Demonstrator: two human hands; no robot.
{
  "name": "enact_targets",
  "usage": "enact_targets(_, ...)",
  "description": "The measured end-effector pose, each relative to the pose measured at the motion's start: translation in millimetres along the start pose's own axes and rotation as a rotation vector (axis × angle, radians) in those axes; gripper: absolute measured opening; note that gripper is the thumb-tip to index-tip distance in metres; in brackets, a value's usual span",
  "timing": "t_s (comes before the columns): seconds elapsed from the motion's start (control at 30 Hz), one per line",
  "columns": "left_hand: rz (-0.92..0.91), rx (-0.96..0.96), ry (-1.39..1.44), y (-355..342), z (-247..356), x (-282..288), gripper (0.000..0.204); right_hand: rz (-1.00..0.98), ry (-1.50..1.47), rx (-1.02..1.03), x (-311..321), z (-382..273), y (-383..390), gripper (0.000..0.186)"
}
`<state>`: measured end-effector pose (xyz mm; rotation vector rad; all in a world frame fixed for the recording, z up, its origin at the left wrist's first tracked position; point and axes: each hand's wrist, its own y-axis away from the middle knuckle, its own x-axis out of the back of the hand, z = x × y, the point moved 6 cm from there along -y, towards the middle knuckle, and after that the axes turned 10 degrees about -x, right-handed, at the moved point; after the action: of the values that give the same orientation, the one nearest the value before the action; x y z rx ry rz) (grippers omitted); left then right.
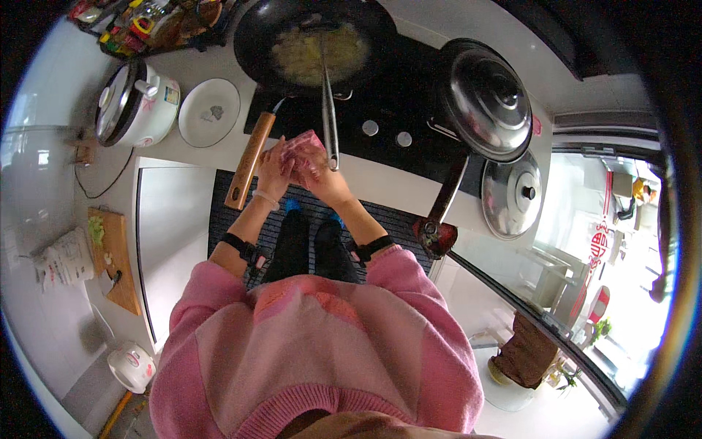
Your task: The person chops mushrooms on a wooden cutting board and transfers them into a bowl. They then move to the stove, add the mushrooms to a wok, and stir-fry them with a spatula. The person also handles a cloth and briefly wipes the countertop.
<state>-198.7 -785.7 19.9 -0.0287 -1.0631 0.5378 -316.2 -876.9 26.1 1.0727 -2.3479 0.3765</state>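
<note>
In front of the stove, my left hand [273, 170] and my right hand [316, 170] come together, both closed on a pink checked cloth [306, 139]. My right fingers look slightly blurred. Just left of my left hand runs the wooden handle of a black wok [256, 55]. Pale, cut food [296, 57] lies in the wok with some liquid. A metal spatula [328, 110] leans in it, its handle end close above my right hand. Neither hand visibly grips the wok or the spatula.
A white plate [191, 121] and a rice cooker [150, 110] stand left of the stove. To the right are a lidded pan [486, 99], its handle over the counter edge, and a loose glass lid [501, 197]. Seasoning bottles [135, 33] fill the back left. A cutting board [121, 271] is farther left.
</note>
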Motion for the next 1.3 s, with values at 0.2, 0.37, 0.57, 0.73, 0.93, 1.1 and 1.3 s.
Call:
enact_targets(0.2, -0.119, 0.197, 0.335, -6, -12, -8, 0.039, 0.110, 0.283, -0.231, 16, 25, 0, 0.036)
enact_targets(0.37, 0.052, 0.349, 1.080, -8, -20, -8, 0.031, 0.238, -0.201, -0.072, 27, 17, -12, 0.042)
enact_targets(0.57, -0.212, 0.222, 1.143, -41, 36, 45, 0.043, -0.165, -0.545, -0.399, 14, 38, -23, 0.035)
enact_targets(0.73, -0.449, 0.316, 0.965, -16, -3, 30, 0.052, 0.088, -0.466, -0.418, 45, 49, -12, 0.013)
enact_targets(0.93, -0.412, 0.570, 1.359, 9, -66, 2, 0.037, 0.326, -0.403, -0.376, 69, 6, -8, 0.018)
enact_targets(1.1, -0.217, 0.387, 1.094, -19, -50, 66, 0.040, 0.359, -0.658, -0.511, 69, 15, -2, 0.013)
enact_targets(1.3, 0.324, 0.170, 0.498, -35, -66, 83, 0.041, 0.350, -1.149, -0.587, 57, 19, -16, 0.018)
